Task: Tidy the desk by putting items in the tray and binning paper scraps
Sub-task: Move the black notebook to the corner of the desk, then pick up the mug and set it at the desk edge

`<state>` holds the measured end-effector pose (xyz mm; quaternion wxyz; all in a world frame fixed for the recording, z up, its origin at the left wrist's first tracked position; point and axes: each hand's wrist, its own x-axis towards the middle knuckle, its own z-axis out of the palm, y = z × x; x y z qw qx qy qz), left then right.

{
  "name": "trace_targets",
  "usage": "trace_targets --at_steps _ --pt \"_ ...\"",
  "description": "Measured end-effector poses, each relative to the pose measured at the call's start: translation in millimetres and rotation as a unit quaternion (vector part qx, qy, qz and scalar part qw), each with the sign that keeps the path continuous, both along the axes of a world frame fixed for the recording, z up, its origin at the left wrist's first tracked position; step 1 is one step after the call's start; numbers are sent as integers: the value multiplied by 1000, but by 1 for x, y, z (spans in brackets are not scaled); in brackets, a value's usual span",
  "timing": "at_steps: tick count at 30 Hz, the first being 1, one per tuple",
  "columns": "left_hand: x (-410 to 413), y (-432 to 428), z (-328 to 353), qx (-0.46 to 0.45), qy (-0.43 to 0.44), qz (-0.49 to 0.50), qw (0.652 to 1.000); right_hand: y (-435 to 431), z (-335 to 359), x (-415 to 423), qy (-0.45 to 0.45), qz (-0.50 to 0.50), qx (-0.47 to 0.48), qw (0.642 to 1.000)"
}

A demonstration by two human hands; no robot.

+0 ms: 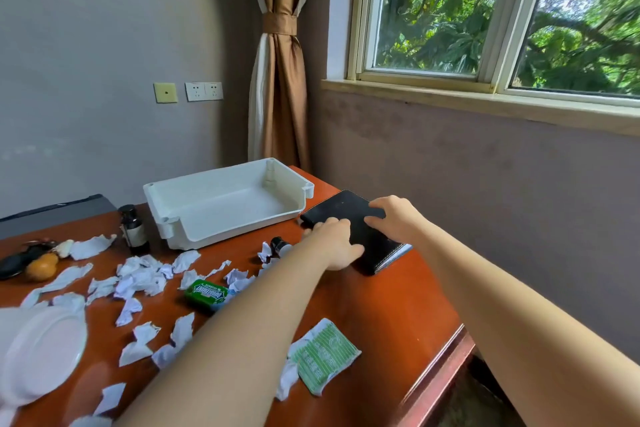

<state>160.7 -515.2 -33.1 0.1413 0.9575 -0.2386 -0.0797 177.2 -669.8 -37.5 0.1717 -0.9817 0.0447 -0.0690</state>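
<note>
A black notebook (341,215) lies near the desk's far right edge, just right of the empty white tray (194,218). My left hand (334,243) grips its near left side, thumb on the cover. My right hand (394,218) presses on its right side, fingers spread over the cover. Several torn white paper scraps (145,279) are scattered across the left and middle of the red-brown desk (391,305). A green gum pack (206,294) lies among them.
A dark bottle (133,229) stands left of the tray, and a small dark cap-topped vial (280,245) lies by my left wrist. A green sachet (322,355) sits near the front. A white bowl (41,354) is at the left edge, with an orange gourd charm (41,265) behind it.
</note>
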Motion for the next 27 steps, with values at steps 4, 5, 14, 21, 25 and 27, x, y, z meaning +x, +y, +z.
trace_targets --at_steps 4,5,14,21,25,27 --pt "-26 34 25 0 -13 -2 1000 29 26 -26 -5 60 -24 998" --pt "-34 44 30 6 -22 -2 1000 37 31 -34 -3 71 -29 997" --pt "-115 149 45 28 -13 32 999 125 56 -114 21 147 -52 987" --pt "-169 242 40 33 -22 106 994 199 51 -149 66 206 -88 972" --pt "-187 291 26 10 -46 169 984 247 48 -155 71 233 -144 959" --pt "-189 310 13 19 -37 198 979 268 48 -154 71 240 -168 954"
